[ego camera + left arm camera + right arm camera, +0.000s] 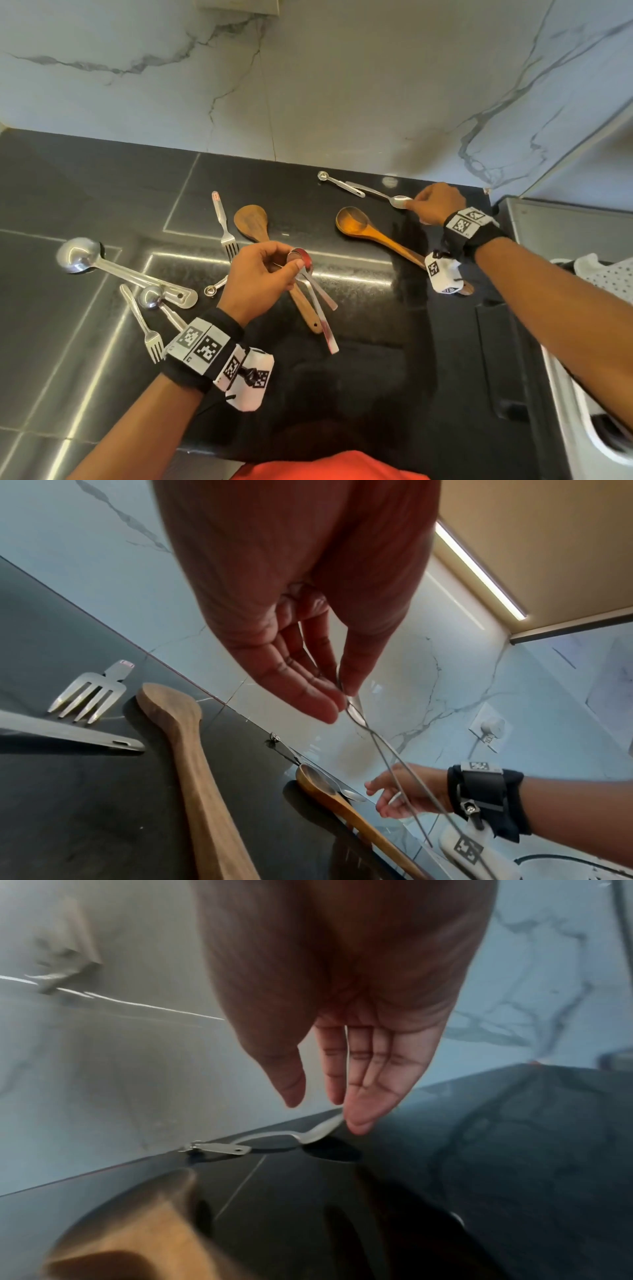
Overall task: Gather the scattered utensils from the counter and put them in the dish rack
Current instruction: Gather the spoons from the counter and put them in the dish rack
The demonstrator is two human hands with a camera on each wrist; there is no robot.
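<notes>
My left hand point(296, 265) hovers over the middle of the black counter point(376, 342) and pinches a few steel spoons point(318, 301) by their bowls, handles hanging toward me. The left wrist view shows thumb and fingers point(329, 696) closed on them. My right hand point(412, 204) is at the back right, its straight fingers point(359, 1112) touching the bowl of a steel spoon point(399, 201) that lies on the counter, thumb apart from it. Two wooden spoons point(251, 222) point(356, 222), two forks point(224, 226) point(144, 322), a ladle point(80, 255) and two measuring spoons point(337, 183) point(214, 287) lie scattered.
A marble wall point(308, 85) backs the counter. Past the counter's right end sit a steel surface point(548, 219) and a white perforated rack point(606, 274), partly cut off by the frame. A small steel spoon point(152, 296) lies across the ladle's handle.
</notes>
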